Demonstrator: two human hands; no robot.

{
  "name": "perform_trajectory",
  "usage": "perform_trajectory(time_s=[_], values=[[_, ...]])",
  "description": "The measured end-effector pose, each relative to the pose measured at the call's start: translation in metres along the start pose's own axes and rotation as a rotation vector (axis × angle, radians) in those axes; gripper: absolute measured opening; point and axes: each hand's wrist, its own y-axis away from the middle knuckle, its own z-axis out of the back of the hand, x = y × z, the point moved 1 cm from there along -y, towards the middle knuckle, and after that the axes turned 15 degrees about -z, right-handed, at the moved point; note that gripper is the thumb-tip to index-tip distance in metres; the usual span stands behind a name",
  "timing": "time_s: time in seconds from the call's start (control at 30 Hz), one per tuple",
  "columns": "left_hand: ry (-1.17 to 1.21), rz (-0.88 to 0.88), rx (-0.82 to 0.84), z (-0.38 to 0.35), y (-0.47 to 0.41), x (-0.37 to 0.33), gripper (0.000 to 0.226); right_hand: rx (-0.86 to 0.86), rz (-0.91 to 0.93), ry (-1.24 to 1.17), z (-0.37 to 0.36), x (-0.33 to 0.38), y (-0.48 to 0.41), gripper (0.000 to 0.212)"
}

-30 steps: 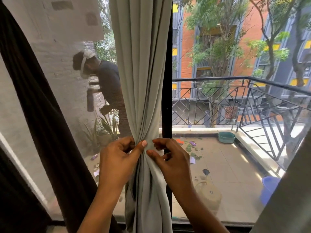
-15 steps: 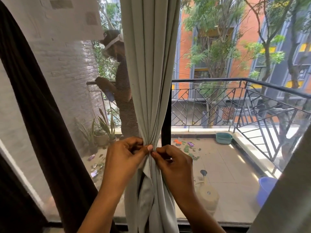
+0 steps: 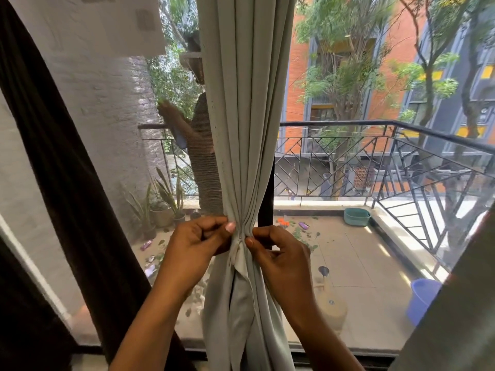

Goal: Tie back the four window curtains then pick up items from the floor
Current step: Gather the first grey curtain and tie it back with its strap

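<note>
— Where was the grey curtain (image 3: 241, 103)?
— Bunched at 12 o'clock, against the window (image 3: 348, 352).
— And your 2 hands?
— My left hand (image 3: 197, 245) at 9 o'clock, fingers curled tight on the folds; my right hand (image 3: 278, 257) at 3, pinching the tie (image 3: 239, 254).

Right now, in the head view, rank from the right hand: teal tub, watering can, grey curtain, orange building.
1. Grey curtain, touching the right hand.
2. Watering can, outside, lower right.
3. Teal tub, by the far railing.
4. Orange building, beyond everything.
</note>
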Motion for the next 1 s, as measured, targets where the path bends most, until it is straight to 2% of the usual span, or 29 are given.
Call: perform_trajectory(time_s=[0.13,0.2,0.27,0.33,0.4,0.5,0.63,0.7,0.8,1.0], values=[[-0.1,0.012,0.074,0.002,-0.004,0.001,0.012,-0.026,0.045,0.065,-0.004,-0.003,0.001,0.013],[-0.112,0.017,0.14,0.005,-0.009,-0.002,0.025,-0.009,0.086,0.106,-0.005,-0.005,0.002,0.017],[-0.127,0.017,0.184,0.006,-0.015,-0.006,0.021,0.058,0.092,0.114,-0.006,-0.007,0.003,0.033],[-0.131,0.029,0.208,0.009,-0.021,-0.008,0.02,0.13,0.11,0.175,-0.007,-0.011,0.003,0.058],[-0.133,0.037,0.223,0.01,-0.024,-0.008,0.025,0.159,0.157,0.285,-0.009,-0.015,0.003,0.069],[-0.227,0.011,0.185,0.008,-0.029,-0.006,0.025,0.083,0.26,0.423,-0.015,-0.015,0.003,0.059],[-0.435,-0.073,0.15,0.006,-0.038,-0.008,0.017,0.074,0.293,0.458,-0.019,-0.013,0.003,0.052],[-0.429,-0.076,0.151,0.007,-0.041,-0.007,0.018,0.079,0.304,0.45,-0.02,-0.014,0.003,0.053],[-0.452,-0.117,0.141,0.007,-0.042,-0.004,0.008,0.063,0.33,0.406,-0.02,-0.015,0.002,0.051],[-0.37,-0.117,0.132,0.005,-0.039,-0.003,0.014,0.051,0.345,0.346,-0.02,-0.019,0.003,0.038]])
